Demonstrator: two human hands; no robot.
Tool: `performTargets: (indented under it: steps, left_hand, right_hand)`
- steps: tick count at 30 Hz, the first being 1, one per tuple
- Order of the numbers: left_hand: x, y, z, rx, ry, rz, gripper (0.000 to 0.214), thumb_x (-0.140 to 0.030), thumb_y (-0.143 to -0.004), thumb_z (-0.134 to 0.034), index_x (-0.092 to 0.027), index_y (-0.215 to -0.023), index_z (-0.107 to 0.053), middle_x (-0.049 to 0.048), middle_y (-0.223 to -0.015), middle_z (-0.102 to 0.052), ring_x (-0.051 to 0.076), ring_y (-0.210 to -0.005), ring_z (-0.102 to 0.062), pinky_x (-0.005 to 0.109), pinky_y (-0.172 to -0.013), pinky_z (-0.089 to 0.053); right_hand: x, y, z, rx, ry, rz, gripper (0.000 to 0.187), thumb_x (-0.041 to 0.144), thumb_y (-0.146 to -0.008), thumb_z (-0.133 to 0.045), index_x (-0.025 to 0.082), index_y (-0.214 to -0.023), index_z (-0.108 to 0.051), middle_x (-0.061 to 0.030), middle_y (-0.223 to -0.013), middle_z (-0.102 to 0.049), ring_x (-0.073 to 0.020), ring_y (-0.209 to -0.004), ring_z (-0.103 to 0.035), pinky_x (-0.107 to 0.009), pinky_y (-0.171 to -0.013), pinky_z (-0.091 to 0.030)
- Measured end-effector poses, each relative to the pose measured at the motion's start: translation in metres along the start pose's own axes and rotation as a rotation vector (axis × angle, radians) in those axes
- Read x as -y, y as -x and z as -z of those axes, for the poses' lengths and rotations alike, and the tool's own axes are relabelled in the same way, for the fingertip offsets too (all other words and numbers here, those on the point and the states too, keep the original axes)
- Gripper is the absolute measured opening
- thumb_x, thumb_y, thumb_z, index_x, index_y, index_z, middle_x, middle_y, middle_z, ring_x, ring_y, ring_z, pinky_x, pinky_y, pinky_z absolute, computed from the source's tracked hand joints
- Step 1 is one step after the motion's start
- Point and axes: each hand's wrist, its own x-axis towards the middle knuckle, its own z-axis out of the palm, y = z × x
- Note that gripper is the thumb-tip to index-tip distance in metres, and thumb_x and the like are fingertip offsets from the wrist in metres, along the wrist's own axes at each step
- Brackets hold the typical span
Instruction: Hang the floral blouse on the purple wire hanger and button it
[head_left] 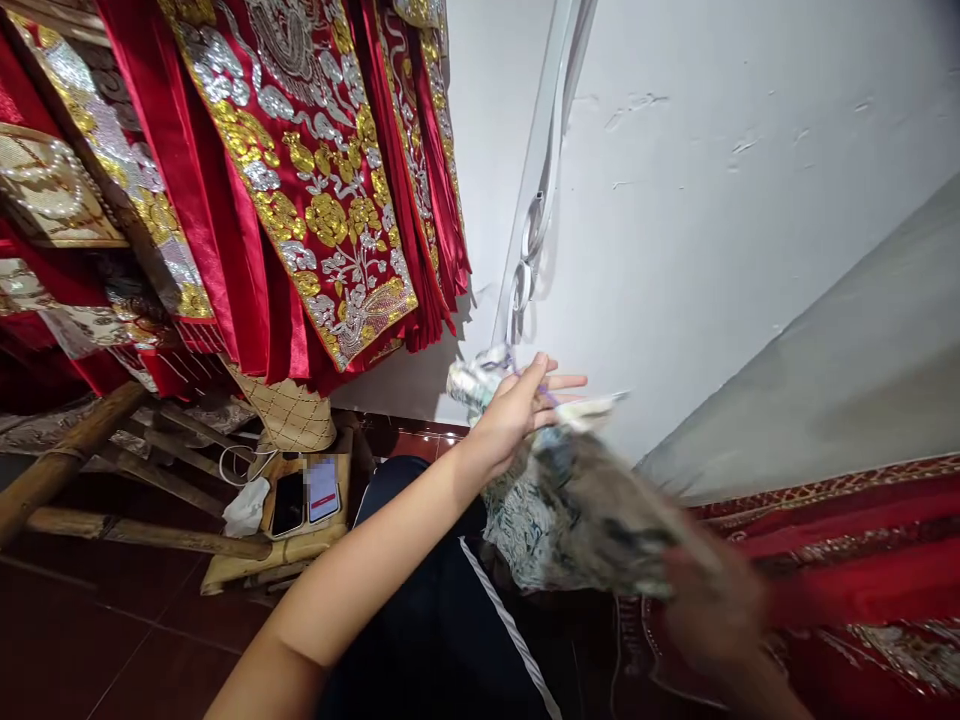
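Note:
A crumpled grey-green patterned cloth with a shaggy, fringed part hangs over my lap. My left hand grips its upper part; the cloth bunches out on both sides of the palm. Some of that hand's fingers stretch past the fabric, and a thin purple strand runs by them. Smeared by motion, my right hand is at the cloth's lower right end; its fingers cannot be made out.
Red costumes with gold and silver sequins hang at the left. Below them, two phones and a crumpled tissue lie on a bamboo stool. A white wall with a metal strip stands ahead. Red fabric lies at the right.

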Motion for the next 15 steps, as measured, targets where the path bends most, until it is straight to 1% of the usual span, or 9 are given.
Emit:
performTargets:
  steps: [2, 4, 5, 7, 9, 10, 12, 14, 15]
  left_hand:
    - [0.0, 0.011, 0.006, 0.025, 0.13, 0.18, 0.02, -0.037, -0.096, -0.051, -0.017, -0.101, -0.052, 0.0057, -0.089, -0.066, 0.01, -0.061, -0.063, 0.021, -0.056, -0.051]
    - [-0.002, 0.03, 0.018, 0.085, 0.102, 0.324, 0.019, -0.031, -0.089, -0.062, -0.018, -0.097, -0.051, -0.0026, -0.071, -0.057, 0.004, -0.041, -0.042, 0.015, -0.039, -0.032]
    - [-0.004, 0.042, 0.025, 0.13, 0.027, 0.39, 0.022, -0.031, -0.086, -0.065, -0.019, -0.097, -0.051, -0.0054, -0.065, -0.053, 0.002, -0.036, -0.032, 0.015, -0.036, -0.022]
    - [-0.012, 0.07, 0.036, 0.203, -0.195, 0.484, 0.027, -0.036, -0.086, -0.067, -0.02, -0.101, -0.051, -0.0067, -0.061, -0.052, 0.002, -0.035, -0.026, 0.016, -0.036, -0.016]
    - [-0.028, 0.096, 0.043, 0.252, -0.446, 0.507, 0.026, -0.039, -0.088, -0.065, -0.02, -0.101, -0.053, -0.0056, -0.06, -0.053, 0.005, -0.039, -0.034, 0.018, -0.04, -0.025]
    - [-0.039, 0.106, 0.045, 0.291, -0.565, 0.505, 0.024, -0.04, -0.089, -0.063, -0.019, -0.099, -0.056, -0.0048, -0.06, -0.052, 0.007, -0.043, -0.04, 0.019, -0.043, -0.029]
    - [-0.062, 0.117, 0.048, 0.351, -0.772, 0.452, 0.024, -0.041, -0.093, -0.056, -0.017, -0.096, -0.062, -0.0036, -0.059, -0.051, 0.009, -0.05, -0.046, 0.021, -0.049, -0.035]
    - [-0.082, 0.114, 0.054, 0.3, -0.946, 0.304, 0.03, -0.041, -0.096, -0.051, -0.016, -0.093, -0.067, -0.0027, -0.06, -0.051, 0.01, -0.054, -0.047, 0.022, -0.051, -0.037]
    - [-0.089, 0.108, 0.058, 0.218, -1.022, 0.193, 0.029, -0.041, -0.095, -0.052, -0.016, -0.093, -0.067, -0.0024, -0.061, -0.053, 0.011, -0.055, -0.049, 0.022, -0.052, -0.038]
  right_hand:
    - [-0.003, 0.018, -0.01, 0.332, 0.078, 0.185, 0.082, 0.075, -0.063, -0.074, 0.033, -0.133, -0.064, -0.0085, -0.128, -0.068, -0.0444, -0.117, -0.062, -0.05, -0.089, -0.059]
    - [-0.003, 0.015, -0.014, 0.625, 0.159, 0.339, 0.085, 0.076, -0.076, -0.062, 0.027, -0.144, -0.053, -0.0127, -0.141, -0.058, -0.0419, -0.127, -0.055, -0.049, -0.099, -0.053]
    - [-0.003, 0.007, -0.014, 0.67, 0.2, 0.367, 0.078, 0.073, -0.085, -0.052, 0.026, -0.148, -0.047, -0.0139, -0.144, -0.054, -0.0391, -0.13, -0.053, -0.048, -0.102, -0.051]
    - [-0.005, -0.015, -0.012, 0.508, 0.296, 0.31, 0.063, 0.061, -0.095, -0.044, 0.027, -0.149, -0.042, -0.0139, -0.146, -0.05, -0.034, -0.131, -0.051, -0.048, -0.104, -0.048]
    - [-0.008, -0.039, -0.012, 0.268, 0.423, 0.228, 0.063, 0.054, -0.095, -0.05, 0.028, -0.151, -0.035, -0.0139, -0.149, -0.044, -0.0336, -0.136, -0.045, -0.051, -0.108, -0.042]
    - [-0.008, -0.05, -0.013, 0.199, 0.48, 0.205, 0.067, 0.053, -0.094, -0.054, 0.029, -0.153, -0.033, -0.0138, -0.152, -0.04, -0.0345, -0.14, -0.04, -0.053, -0.11, -0.039]
    - [-0.007, -0.065, -0.014, 0.218, 0.506, 0.204, 0.065, 0.053, -0.092, -0.057, 0.029, -0.149, -0.038, -0.0128, -0.154, -0.037, -0.0351, -0.141, -0.037, -0.051, -0.11, -0.039]
    - [0.0, -0.074, -0.014, 0.367, 0.426, 0.185, 0.043, 0.052, -0.095, -0.052, 0.026, -0.128, -0.06, -0.0111, -0.136, -0.055, -0.0309, -0.125, -0.054, -0.04, -0.098, -0.049]
    - [0.005, -0.078, -0.014, 0.446, 0.375, 0.153, 0.037, 0.052, -0.097, -0.049, 0.023, -0.11, -0.067, -0.0093, -0.119, -0.064, -0.0272, -0.109, -0.062, -0.034, -0.087, -0.052]
